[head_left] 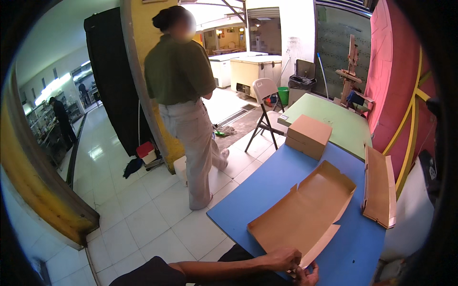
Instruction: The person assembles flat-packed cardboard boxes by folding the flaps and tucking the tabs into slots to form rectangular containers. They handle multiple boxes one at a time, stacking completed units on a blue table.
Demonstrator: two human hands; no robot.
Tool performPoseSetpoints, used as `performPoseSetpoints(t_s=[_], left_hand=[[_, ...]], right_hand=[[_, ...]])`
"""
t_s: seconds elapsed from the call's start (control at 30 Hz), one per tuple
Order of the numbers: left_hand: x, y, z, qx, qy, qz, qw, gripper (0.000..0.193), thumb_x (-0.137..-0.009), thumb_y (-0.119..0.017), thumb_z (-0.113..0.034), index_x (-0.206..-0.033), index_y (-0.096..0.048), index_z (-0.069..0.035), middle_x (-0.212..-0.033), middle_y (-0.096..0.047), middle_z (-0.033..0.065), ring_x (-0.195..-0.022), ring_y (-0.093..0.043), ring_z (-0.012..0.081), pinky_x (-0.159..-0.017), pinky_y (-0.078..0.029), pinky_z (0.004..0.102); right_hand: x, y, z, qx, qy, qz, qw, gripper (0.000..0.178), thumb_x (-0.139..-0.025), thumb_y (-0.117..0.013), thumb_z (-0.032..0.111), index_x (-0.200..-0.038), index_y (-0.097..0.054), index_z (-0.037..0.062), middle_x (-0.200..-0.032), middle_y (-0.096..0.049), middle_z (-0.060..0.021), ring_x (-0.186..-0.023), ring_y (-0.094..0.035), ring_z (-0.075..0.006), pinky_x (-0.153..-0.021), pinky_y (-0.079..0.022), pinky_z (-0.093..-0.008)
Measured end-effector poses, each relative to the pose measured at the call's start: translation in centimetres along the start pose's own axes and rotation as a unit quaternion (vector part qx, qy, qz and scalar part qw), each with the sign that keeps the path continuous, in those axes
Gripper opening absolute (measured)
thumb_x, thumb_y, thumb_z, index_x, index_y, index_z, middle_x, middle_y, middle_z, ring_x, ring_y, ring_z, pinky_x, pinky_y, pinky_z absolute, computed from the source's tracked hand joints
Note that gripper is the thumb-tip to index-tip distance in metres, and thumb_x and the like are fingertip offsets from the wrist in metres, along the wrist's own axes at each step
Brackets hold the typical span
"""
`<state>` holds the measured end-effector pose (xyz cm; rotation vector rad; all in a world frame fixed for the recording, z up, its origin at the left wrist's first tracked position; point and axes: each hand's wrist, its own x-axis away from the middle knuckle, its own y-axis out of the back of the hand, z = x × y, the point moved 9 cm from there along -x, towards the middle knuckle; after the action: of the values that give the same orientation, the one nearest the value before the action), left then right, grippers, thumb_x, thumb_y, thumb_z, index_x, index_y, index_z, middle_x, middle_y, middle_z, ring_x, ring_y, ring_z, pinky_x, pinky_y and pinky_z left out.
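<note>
An unfolded brown cardboard box lies on the blue table, one long side wall raised along its near right edge. My left hand is closed at the near end of that wall, its fingers curled on the cardboard edge. Just below it, touching or nearly so, my right hand pinches the same corner of the box between thumb and fingers. The fingers partly cover the flap there, so its exact fold cannot be seen.
Closed cardboard boxes sit stacked at the blue table's far end. Flat cardboard pieces stand along its right edge. Beyond are a green table and a folding chair. A person in a green shirt stands to the left.
</note>
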<state>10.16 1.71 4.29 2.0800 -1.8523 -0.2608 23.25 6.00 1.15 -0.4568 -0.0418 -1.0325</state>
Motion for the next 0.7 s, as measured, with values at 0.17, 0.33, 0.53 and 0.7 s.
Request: performPoseSetpoints(t_s=[0.17, 0.33, 0.53, 0.7], left_hand=[[-0.4, -0.1, 0.5, -0.029, 0.029, 0.029, 0.999, 0.023, -0.073, -0.078, -0.017, -0.084, -0.070, 0.002, -0.077, -0.069, 0.0174, -0.072, -0.068, 0.0314, -0.064, -0.050, 0.0411], [-1.3, -0.4, 0.8, -0.062, 0.007, 0.034, 0.997, 0.026, -0.070, -0.080, -0.021, -0.080, -0.071, 0.001, -0.077, -0.069, 0.0168, -0.072, -0.068, 0.0313, -0.065, -0.050, 0.0411], [-1.6, -1.1, 1.2, -0.056, 0.025, 0.051, 0.997, 0.024, -0.070, -0.080, -0.021, -0.080, -0.073, 0.000, -0.078, -0.070, 0.0159, -0.072, -0.068, 0.0301, -0.066, -0.051, 0.0400], [-1.6, -1.6, 0.9, -0.052, -0.024, 0.076, 0.996, 0.022, -0.069, -0.080, -0.021, -0.079, -0.074, -0.002, -0.075, -0.070, 0.0148, -0.069, -0.068, 0.0268, -0.062, -0.051, 0.0379]], right_hand=[[0.1, -1.0, 0.0, 0.033, 0.004, 0.035, 0.999, 0.066, -0.081, -0.078, 0.005, -0.137, -0.043, -0.0038, -0.090, -0.061, -0.0052, -0.064, -0.059, -0.0115, -0.051, -0.042, -0.0226], [0.0, -0.6, 0.3, 0.068, 0.021, 0.021, 0.997, 0.060, -0.084, -0.075, 0.004, -0.135, -0.045, -0.0008, -0.090, -0.062, -0.0046, -0.063, -0.059, -0.0110, -0.050, -0.042, -0.0220], [-0.3, 0.0, -0.1, 0.059, -0.020, 0.056, 0.996, 0.065, -0.084, -0.075, 0.004, -0.140, -0.042, 0.0002, -0.089, -0.064, -0.0068, -0.064, -0.060, -0.0120, -0.050, -0.044, -0.0220], [-0.4, 1.8, 0.2, 0.165, -0.042, 0.071, 0.983, 0.066, -0.087, -0.075, 0.014, -0.143, -0.042, 0.0001, -0.101, -0.064, -0.0090, -0.076, -0.063, -0.0158, -0.060, -0.052, -0.0275]])
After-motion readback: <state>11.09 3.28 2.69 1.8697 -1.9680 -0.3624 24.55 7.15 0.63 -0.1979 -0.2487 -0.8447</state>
